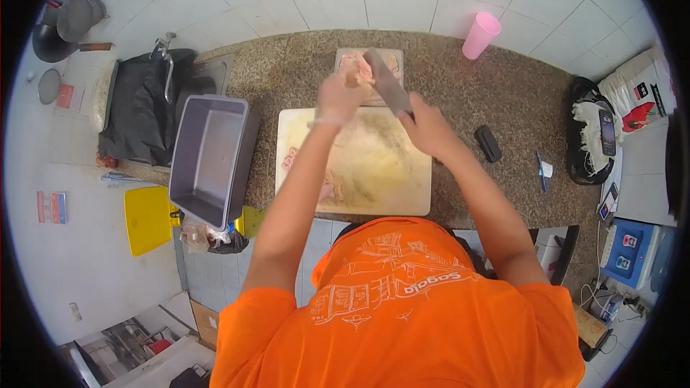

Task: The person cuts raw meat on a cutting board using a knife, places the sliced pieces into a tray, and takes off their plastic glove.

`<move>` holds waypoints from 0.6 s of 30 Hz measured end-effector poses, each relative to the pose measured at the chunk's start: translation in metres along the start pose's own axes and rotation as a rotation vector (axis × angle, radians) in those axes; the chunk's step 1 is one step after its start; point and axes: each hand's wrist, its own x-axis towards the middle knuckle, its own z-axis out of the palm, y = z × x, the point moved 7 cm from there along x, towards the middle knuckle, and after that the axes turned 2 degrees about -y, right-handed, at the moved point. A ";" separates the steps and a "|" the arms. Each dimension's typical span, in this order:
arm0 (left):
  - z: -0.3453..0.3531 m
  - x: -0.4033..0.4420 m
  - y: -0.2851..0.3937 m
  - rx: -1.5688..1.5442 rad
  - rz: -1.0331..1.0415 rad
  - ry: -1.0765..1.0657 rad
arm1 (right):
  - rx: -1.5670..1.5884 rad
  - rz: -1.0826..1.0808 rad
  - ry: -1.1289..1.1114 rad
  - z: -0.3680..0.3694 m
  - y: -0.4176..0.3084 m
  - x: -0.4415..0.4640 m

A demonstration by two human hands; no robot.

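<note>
My right hand is closed round the handle of a knife, whose broad blade slants up and left over a shallow tray. My left hand, slightly blurred, is closed on a piece of raw meat beside the blade, at the near side of the tray. More pale raw meat lies in the tray. Below both hands is a stained cutting board, with small meat scraps at its left edge and more scraps near its lower left.
A deep grey bin stands left of the board, near the sink tap. On the granite counter are a pink cup, a black oblong object and a blue pen. A phone rests at the right.
</note>
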 end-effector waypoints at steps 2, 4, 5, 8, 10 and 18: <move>-0.010 0.024 -0.004 -0.022 -0.044 -0.106 | -0.191 0.020 -0.025 -0.011 -0.009 0.023; -0.025 0.037 0.005 0.178 0.000 -0.149 | -0.288 0.025 -0.011 -0.022 -0.012 0.035; -0.032 0.040 0.005 0.256 -0.005 -0.076 | -0.293 0.018 0.008 -0.025 -0.010 0.032; -0.041 0.045 0.012 0.420 0.088 0.130 | -0.244 0.045 -0.004 -0.042 -0.008 0.017; -0.025 0.051 0.016 0.451 0.317 0.239 | -0.203 0.083 -0.004 -0.048 0.003 0.008; 0.026 0.047 0.014 0.591 0.645 -0.009 | -0.096 0.045 0.121 -0.059 0.037 -0.038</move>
